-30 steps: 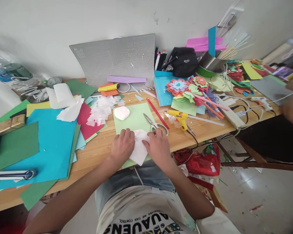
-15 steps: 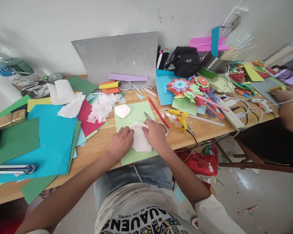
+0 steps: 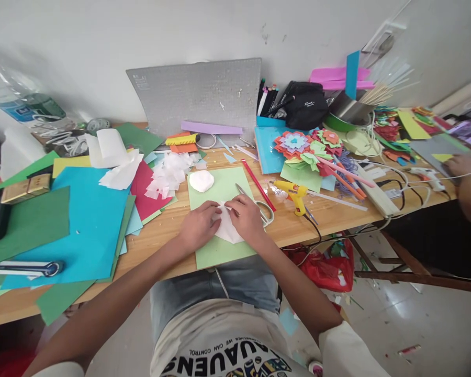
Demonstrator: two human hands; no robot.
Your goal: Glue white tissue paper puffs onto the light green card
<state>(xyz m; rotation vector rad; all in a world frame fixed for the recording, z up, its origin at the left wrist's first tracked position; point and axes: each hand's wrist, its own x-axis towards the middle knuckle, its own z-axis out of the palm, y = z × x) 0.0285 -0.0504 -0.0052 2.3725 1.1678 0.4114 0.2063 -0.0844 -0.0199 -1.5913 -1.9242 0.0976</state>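
Between my two hands is a thin white sheet of paper [image 3: 228, 230], its upper edge bunched up. My left hand [image 3: 201, 224] pinches that edge from the left, while my right hand [image 3: 246, 217] grips it from the right with thumb and fingers together. Under them lies a light green sheet [image 3: 208, 255] near the table's front edge. A rounded white paper piece [image 3: 201, 181] rests on its upper left part. Just beyond my right hand are scissors [image 3: 266, 213], partly hidden by that hand. A red strip [image 3: 258, 183] lies beside them.
Torn white paper bits [image 3: 167, 175] and blue card [image 3: 90, 225] spread leftward. To the right are a yellow glue gun [image 3: 294, 193], paper flowers [image 3: 294, 144] and a power strip [image 3: 379, 193] with cables. Another person's hand [image 3: 461, 165] is at far right. A grey cutting mat [image 3: 200, 94] leans on the wall.
The white sheet lay flatter before; now its top edge is gathered between my fingers. My hands have drawn closer together. The whole view has shifted slightly.
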